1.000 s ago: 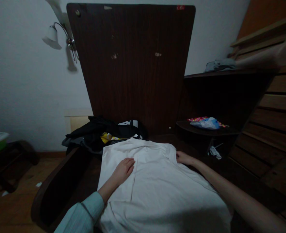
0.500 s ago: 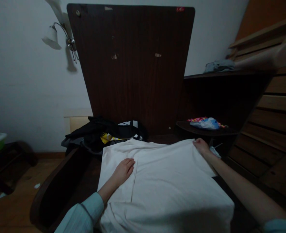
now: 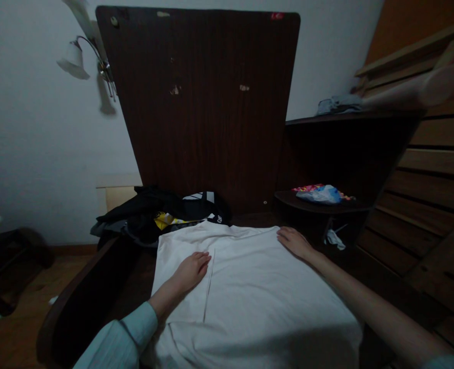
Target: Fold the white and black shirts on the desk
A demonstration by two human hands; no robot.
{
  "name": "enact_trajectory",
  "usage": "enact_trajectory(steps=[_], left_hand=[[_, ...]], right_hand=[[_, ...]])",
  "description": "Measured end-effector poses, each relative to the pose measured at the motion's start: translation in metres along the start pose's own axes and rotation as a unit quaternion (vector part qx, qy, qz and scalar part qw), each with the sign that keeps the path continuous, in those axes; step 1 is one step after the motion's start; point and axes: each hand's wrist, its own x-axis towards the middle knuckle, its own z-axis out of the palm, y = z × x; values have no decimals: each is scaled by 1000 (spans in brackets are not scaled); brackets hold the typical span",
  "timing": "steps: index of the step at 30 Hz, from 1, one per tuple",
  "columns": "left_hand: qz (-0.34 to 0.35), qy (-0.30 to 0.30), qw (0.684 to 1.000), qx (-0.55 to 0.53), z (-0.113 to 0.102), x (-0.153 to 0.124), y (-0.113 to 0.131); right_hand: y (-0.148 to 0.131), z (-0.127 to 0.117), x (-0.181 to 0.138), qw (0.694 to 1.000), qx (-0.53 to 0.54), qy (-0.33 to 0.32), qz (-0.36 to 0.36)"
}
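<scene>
A white shirt [image 3: 250, 292] lies spread on a dark wooden surface [image 3: 369, 266] in front of me. My left hand [image 3: 190, 269] rests flat on the shirt's left part, beside a folded edge, fingers together and stretched out. My right hand [image 3: 294, 241] lies flat on the shirt's far right corner, fingers extended, holding nothing.
A heap of dark clothes [image 3: 161, 212] with a yellow patch lies beyond the shirt. A tall dark wooden board [image 3: 203, 102] stands behind. A small shelf [image 3: 350, 206] at the right carries a colourful plastic bag [image 3: 319, 193]. Wooden slats [image 3: 438, 164] rise at right; a wall lamp [image 3: 76, 56] hangs at left.
My right hand pulled the shirt's right corner outward, then came back left and now lies flat on the far right edge. My left hand stayed in place.
</scene>
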Motion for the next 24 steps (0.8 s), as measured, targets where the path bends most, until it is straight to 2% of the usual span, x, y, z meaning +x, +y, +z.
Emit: enact_trajectory(steps=[3, 5, 7, 10, 13, 16, 18, 20, 22, 24], left_hand=[[-21, -70, 997, 37, -11, 17, 7], [-62, -83, 991, 80, -13, 30, 16], [-102, -68, 985, 121, -9, 41, 26], [-123, -35, 980, 154, 3, 45, 38], [-130, 5, 979, 157, 13, 40, 40], [-143, 46, 978, 143, 19, 32, 34], [-118, 67, 982, 128, 21, 30, 30], [-66, 83, 989, 103, 23, 29, 28], [-16, 92, 993, 70, 25, 29, 26], [5, 95, 995, 39, 27, 29, 25]], right_hand=[[-30, -2, 15, 999, 28, -12, -24], [-54, 3, 23, 998, 28, -18, -44], [-78, 13, 27, 997, 10, -28, -68], [-106, 35, 27, 996, -20, -51, -72], [-120, 52, 24, 996, -31, -53, -59], [-125, 59, 23, 996, -42, -70, -34], [-126, 59, 24, 994, -46, -97, -8], [-126, 59, 25, 991, -46, -127, 11], [-125, 58, 25, 988, -44, -150, 16], [-126, 58, 24, 987, -39, -158, 15]])
